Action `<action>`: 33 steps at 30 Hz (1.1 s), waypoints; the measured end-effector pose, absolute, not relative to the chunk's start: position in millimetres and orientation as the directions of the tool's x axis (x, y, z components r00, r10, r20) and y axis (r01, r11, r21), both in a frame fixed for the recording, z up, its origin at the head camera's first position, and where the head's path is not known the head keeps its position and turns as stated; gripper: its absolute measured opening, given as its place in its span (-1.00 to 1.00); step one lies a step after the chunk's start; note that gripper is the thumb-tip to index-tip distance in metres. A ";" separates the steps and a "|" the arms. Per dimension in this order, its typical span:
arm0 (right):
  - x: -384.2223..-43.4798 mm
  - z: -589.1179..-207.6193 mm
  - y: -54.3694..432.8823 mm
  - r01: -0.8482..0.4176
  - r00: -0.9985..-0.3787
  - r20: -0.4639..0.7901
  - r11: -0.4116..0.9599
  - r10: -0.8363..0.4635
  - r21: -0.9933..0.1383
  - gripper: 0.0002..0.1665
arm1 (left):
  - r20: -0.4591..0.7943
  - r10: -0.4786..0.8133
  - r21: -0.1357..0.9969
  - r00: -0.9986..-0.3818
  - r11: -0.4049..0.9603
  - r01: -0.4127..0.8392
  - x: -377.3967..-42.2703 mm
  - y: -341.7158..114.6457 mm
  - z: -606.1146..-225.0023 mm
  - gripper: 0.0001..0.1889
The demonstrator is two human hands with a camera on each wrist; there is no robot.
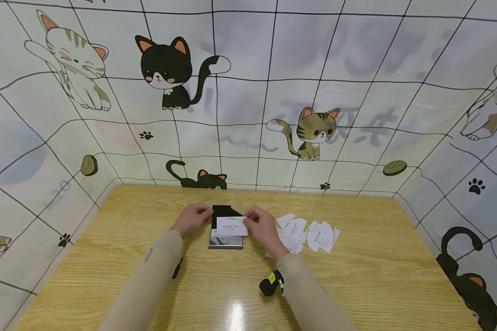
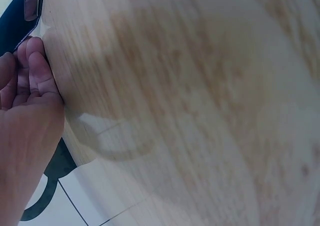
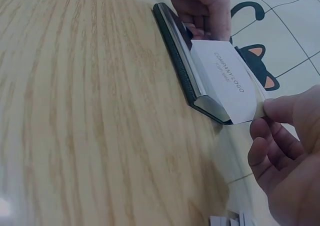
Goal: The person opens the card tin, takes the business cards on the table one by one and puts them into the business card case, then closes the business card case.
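Observation:
My right hand pinches a white business card by its right end, between thumb and fingers. In the right wrist view the card reads "COMPANY LOGO" and lies over the opened card case. That case has a dark cover and a shiny metal front, and other white cards show inside it. On its left, my left hand grips the edge of the raised black flap. The left wrist view shows this hand with curled fingers at the dark edge.
Several loose business cards lie spread just right of my right hand, with another fanned group beyond them. The wooden table meets a cat-patterned cloth wall at the back and sides.

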State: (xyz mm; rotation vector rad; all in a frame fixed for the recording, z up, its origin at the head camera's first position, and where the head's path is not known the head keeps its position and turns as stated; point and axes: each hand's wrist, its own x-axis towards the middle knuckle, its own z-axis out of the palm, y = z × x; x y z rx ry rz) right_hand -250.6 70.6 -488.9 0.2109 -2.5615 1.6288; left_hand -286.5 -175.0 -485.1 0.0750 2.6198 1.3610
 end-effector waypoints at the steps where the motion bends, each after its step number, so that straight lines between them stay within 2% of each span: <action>1: -251.0 -489.5 69.5 -0.170 -0.985 0.159 0.424 -0.061 -0.890 -0.95 | -0.143 0.132 0.815 -0.981 0.578 -0.041 -286.6 -175.0 -485.2 -0.79; 14: -256.0 -499.2 57.5 -0.201 -0.979 0.195 0.466 -0.062 -0.862 -0.96 | -0.145 0.132 0.816 -0.981 0.576 -0.043 -286.6 -175.8 -486.4 -0.79; 33: -252.1 -497.9 62.3 -0.207 -0.975 0.127 0.549 -0.181 -0.810 -0.94 | -0.139 0.136 0.822 -0.981 0.568 -0.037 -286.0 -174.4 -486.0 -0.79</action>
